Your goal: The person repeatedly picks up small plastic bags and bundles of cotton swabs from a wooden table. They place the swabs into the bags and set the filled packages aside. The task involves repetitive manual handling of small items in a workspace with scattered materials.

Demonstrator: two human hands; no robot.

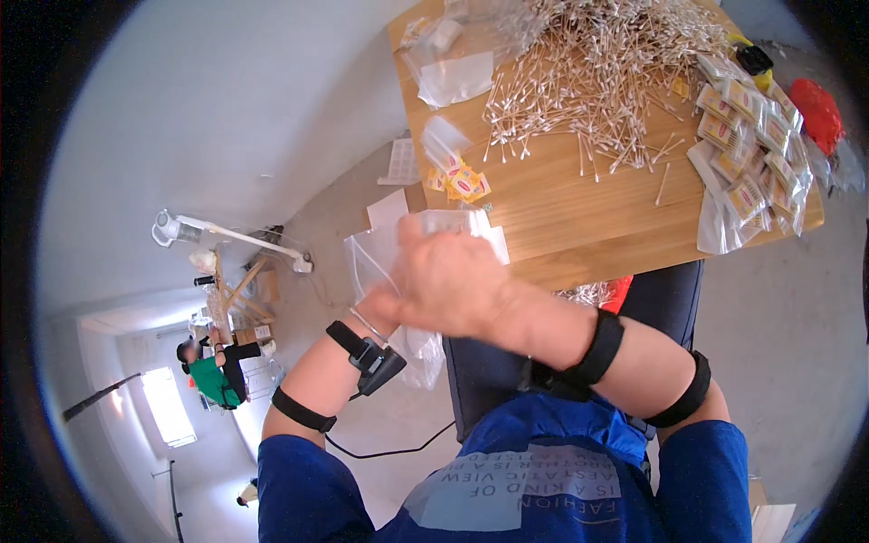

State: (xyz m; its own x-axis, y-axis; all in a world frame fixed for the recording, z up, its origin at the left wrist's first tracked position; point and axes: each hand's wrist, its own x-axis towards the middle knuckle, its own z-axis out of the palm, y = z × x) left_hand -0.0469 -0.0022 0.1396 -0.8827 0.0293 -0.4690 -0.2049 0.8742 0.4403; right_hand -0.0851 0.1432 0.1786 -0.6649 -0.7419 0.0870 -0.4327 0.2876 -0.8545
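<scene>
A: Where's the bag (380, 258) right now?

B: Off the bench (579, 217), at its seven-o'clock corner, held up over the lap. It's a clear plastic one, and it hangs slack below the wrists.

A: And the hands?

B: The right hand (448, 281) lies across the front with its fingers curled around the bag's top edge. The left hand (385, 303) is mostly hidden behind it; it seems to pinch the other side of the mouth, but I can't tell for sure.

A: How would you do this well?

B: I'd say keep the two sides of the mouth pulled apart and level, so the film doesn't fold in on itself. Thin plastic clings, so a light rub between thumb and finger probably frees it better than a tug.

A: Anything close by?

B: The swabs (597, 63) are heaped at twelve o'clock on the bench, the filled packets (747, 136) at two o'clock, and small yellow packets (462, 181) lie just above the hands.
</scene>
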